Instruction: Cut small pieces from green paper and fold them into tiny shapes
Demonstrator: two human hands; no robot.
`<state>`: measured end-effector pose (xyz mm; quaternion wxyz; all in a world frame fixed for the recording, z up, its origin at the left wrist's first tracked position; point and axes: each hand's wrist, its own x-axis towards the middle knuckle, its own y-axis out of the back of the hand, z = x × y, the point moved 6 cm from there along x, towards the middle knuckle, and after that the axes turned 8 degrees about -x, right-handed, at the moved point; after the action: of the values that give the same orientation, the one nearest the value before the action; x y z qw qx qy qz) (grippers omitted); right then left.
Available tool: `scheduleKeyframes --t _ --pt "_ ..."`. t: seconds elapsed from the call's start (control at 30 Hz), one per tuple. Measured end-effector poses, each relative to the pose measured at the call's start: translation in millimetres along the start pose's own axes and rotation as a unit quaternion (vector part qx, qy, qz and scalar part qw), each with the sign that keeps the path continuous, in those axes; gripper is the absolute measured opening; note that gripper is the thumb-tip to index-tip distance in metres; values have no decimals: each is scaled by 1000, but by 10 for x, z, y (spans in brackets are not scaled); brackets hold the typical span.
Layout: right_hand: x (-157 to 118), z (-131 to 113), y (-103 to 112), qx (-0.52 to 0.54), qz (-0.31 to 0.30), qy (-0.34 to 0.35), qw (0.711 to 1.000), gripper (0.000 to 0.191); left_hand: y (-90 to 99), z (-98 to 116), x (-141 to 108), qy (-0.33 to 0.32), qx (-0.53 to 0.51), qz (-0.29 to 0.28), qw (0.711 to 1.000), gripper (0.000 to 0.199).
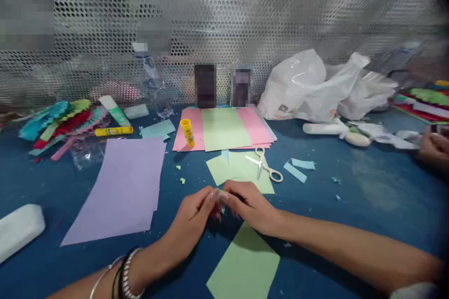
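My left hand [192, 212] and my right hand [250, 205] meet at the fingertips above the blue table. Both pinch a small piece of green paper [222, 191], mostly hidden by the fingers. Below them lies a green paper sheet [245, 264], its top corner close under my right hand. Just beyond my hands are cut green paper pieces [242, 166], with white-handled scissors [261, 164] lying spread on them. Two light blue paper strips [298, 170] rest to the right of the scissors.
Purple sheets [122, 187] lie left. An uncapped-looking yellow glue stick [188, 133] stands by stacked pink and green paper [228, 128]. Two phones [205, 86] lean on the perforated metal wall. White plastic bags [301, 88] sit back right. Another person's hand [435, 145] is at the right edge.
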<state>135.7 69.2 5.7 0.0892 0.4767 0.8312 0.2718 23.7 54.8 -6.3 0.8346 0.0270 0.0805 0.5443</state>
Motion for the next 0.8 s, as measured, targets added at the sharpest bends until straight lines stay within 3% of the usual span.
scheduleKeyframes --t 0.8 --pt "-1 24 -10 22 -7 -14 1000 37 1 14 -28 -31 58 -8 998 32"
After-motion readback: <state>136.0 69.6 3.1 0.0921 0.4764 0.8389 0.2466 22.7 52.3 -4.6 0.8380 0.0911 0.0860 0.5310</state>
